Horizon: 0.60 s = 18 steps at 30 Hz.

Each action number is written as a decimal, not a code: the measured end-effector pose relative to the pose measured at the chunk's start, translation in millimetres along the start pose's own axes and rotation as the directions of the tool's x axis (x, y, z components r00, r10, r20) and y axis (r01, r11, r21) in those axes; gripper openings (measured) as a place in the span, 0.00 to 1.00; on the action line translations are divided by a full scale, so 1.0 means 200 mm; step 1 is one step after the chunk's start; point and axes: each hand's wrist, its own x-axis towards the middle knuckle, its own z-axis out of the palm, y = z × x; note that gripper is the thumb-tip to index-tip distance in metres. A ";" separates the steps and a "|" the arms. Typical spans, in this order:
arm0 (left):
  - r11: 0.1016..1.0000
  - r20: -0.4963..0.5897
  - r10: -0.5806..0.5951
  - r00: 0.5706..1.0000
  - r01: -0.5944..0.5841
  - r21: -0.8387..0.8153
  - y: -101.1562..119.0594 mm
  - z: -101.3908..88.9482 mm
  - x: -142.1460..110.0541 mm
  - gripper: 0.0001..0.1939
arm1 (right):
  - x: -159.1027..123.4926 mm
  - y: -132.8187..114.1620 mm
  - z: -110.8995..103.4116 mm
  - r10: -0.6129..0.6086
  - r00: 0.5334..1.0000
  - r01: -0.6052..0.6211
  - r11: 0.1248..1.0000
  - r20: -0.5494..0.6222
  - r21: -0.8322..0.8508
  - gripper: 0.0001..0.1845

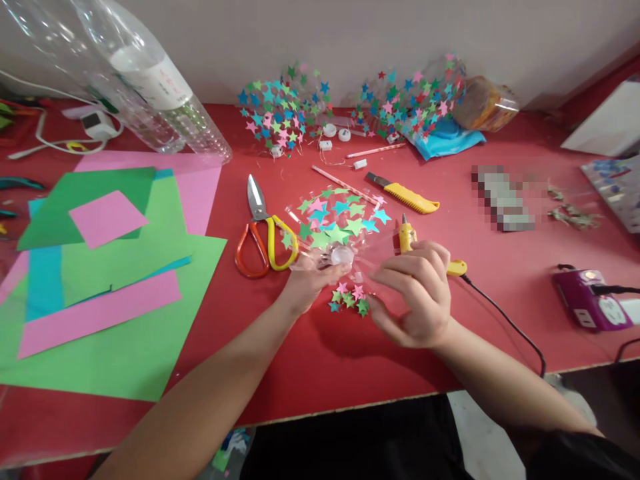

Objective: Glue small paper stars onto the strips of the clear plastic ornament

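My left hand (310, 280) is closed around the neck of a cut clear plastic bottle (343, 256), whose strips fan outward. Green, blue and pink paper stars (337, 233) cover the strips on the far side. My right hand (417, 293) is at the bottle's right, thumb and fingers apart; I see nothing held in it. A small pile of loose paper stars (349, 300) lies near its thumb. Just beyond that hand is a yellow glue gun (407, 235), partly hidden by the fingers. Scissors (260, 233) with red and yellow handles lie left of the bottle.
Coloured paper sheets (120, 267) cover the left side. Large clear bottles (155, 87) lean behind them. Star-covered plastic pieces (280, 113) stand at the wall. A yellow utility knife (405, 195), a striped pencil (345, 185) and a purple power adapter (593, 300) lie on the red table.
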 end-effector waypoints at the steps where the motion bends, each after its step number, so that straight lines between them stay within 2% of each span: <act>1: 1.000 -0.008 0.011 1.000 -0.012 -0.012 0.00 0.00 0.00 0.19 | 0.00 0.00 -0.01 0.001 1.000 -0.001 1.000 -0.014 0.009 0.14; 4: 0.999 0.000 0.047 0.999 -0.047 -0.025 0.00 0.00 0.01 0.18 | 0.00 0.01 -0.01 -0.012 1.000 0.013 0.999 -0.020 0.040 0.15; 7: 0.997 0.002 0.064 0.998 -0.064 -0.031 0.01 0.00 0.01 0.16 | 0.00 0.02 -0.01 -0.036 0.999 0.035 0.998 0.022 0.051 0.15; 14: 0.992 -0.037 0.051 0.998 -0.055 -0.113 0.03 0.02 0.00 0.18 | 0.00 0.02 0.01 -0.080 0.994 0.080 0.997 0.079 -0.001 0.08; 18: 0.996 -0.014 0.074 0.997 -0.075 -0.040 0.03 0.02 0.00 0.16 | 0.00 0.01 0.00 -0.074 0.995 0.071 0.997 0.070 0.042 0.07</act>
